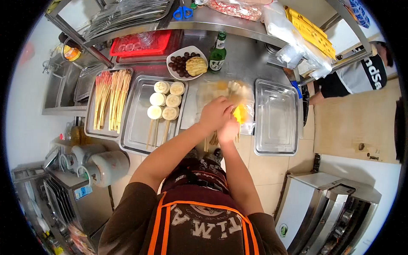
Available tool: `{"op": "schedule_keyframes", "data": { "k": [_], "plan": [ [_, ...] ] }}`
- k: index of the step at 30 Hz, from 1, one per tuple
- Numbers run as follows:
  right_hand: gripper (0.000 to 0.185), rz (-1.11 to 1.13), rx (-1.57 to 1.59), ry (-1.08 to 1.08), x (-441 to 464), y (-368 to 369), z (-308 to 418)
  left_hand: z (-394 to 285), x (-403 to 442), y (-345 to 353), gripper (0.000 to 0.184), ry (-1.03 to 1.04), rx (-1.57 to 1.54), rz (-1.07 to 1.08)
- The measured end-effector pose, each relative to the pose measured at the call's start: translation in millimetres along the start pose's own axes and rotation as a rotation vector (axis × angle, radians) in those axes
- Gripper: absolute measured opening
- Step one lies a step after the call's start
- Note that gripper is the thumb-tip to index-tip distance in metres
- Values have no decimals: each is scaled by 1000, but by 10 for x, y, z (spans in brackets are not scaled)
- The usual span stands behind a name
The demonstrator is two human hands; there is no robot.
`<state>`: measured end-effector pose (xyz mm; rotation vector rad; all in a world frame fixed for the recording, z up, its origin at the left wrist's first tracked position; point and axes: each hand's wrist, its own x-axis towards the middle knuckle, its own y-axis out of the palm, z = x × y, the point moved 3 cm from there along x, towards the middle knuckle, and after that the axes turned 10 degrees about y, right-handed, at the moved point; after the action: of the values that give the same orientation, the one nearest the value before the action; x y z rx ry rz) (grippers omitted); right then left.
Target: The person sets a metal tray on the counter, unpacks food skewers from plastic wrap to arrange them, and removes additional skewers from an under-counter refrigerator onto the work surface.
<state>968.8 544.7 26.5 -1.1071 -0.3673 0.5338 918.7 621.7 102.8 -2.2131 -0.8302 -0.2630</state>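
Bringing together: left hand (pixel 216 112) and right hand (pixel 228 128) meet over the clear plastic sheet (pixel 204 91); fingers look bent, but blur hides whether either grips anything.
Yellow piece: just right of the fingertips, the right hand nearer — touching or merely beside, I cannot tell.
Thin sticks (pixel 206 144): on the body side of the hands, long axis running roughly toward the torso.
Pale blur (pixel 239 91): beyond the fingers, too smeared to name.
Middle tray (pixel 135 138): round pale slices (pixel 157 99) stacked in two columns, with sticks poking out toward the body.
Far-left tray (pixel 88 125): two bundles of sticks, one red-tipped.
White plate (pixel 173 73): dark round pieces (pixel 180 64) beside a scored yellow fruit (pixel 196 66) — green bottle (pixel 217 54) at its right.
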Motion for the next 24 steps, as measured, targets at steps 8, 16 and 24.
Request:
{"op": "schedule_keyframes", "data": {
  "k": [8,16,24],
  "plan": [
    [20,24,-47,31,207,35,166,-13,15,-14,16,34,27,-23],
    [23,-225,316,-148,-159,-206,-339,-63,-303,-246,68,-40,308,-70],
    [33,-191,441,144,18,-139,-1142,96,-967,-20,72,-392,202,-161]
  ]
}}
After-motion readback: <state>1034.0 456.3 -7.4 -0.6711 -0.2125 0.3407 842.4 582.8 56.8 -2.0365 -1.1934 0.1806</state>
